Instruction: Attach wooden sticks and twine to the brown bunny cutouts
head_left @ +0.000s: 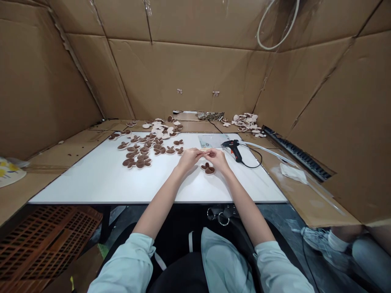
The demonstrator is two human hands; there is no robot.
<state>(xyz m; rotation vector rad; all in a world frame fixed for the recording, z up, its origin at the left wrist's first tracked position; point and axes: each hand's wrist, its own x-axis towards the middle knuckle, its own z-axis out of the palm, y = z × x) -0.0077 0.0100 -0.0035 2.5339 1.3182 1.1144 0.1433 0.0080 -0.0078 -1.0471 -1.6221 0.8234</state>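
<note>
The left hand point(188, 158) and right hand point(218, 158) sit curled and close together above a white tabletop point(91, 189), their fingertips meeting in a pinch on a thin pale strip point(202, 150), too small to identify. Just below the right hand lies a brown-and-pink three-lobed cutout point(208, 168). Left of the left hand spreads a cluster of similar cutouts point(137, 154). Right of the right hand rests a black-and-orange hot glue gun point(234, 149) with its black cord point(255, 162) looping nearby, and beyond the hands lies a clear plastic sleeve point(210, 141).
</note>
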